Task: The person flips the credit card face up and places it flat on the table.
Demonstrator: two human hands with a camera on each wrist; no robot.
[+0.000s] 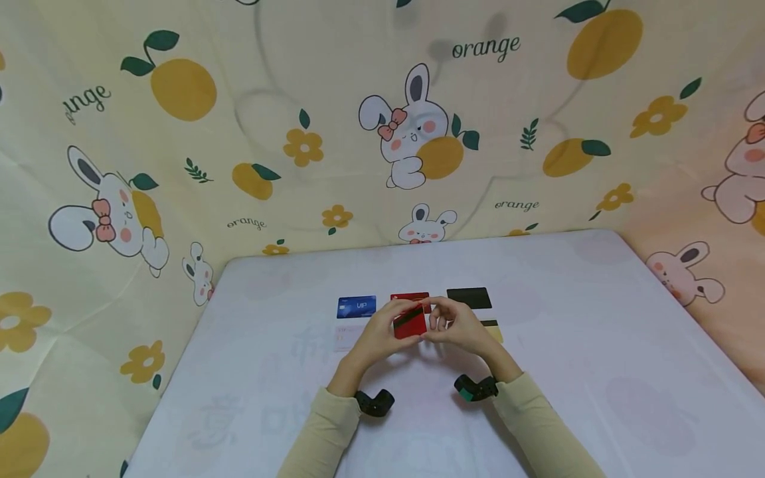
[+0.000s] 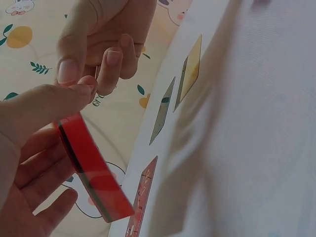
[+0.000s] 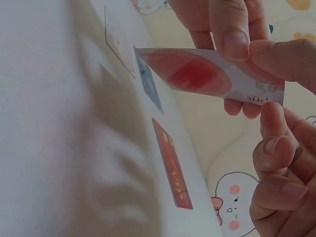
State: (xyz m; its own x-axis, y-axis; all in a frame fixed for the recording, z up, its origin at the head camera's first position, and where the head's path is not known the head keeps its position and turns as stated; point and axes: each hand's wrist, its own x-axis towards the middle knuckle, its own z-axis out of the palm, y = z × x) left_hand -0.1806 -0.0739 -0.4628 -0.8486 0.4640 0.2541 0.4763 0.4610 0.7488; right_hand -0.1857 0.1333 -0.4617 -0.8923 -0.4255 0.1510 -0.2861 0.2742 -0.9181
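Note:
A bank card [image 1: 412, 329] is held up over the table between both hands. Its red side with a dark stripe faces the head and left wrist views; in the right wrist view the card [image 3: 197, 74] shows a pale side with red circles and a chip. My left hand [image 1: 382, 332] grips it from the left, thumb along the near edge. Thumb and index finger of my right hand [image 1: 459, 325] pinch its right end, while the other fingers curl loosely. Just behind the hands lies a red card [image 1: 410, 296], partly covered by them.
On the white-covered table [image 1: 263, 345] lie a blue VIP card [image 1: 356, 307], a pale card [image 1: 345, 337], a black card [image 1: 469, 297] and a yellow card [image 1: 493, 330] with a dark stripe, partly behind the right hand. A patterned cloth [image 1: 335, 60] hangs behind the table.

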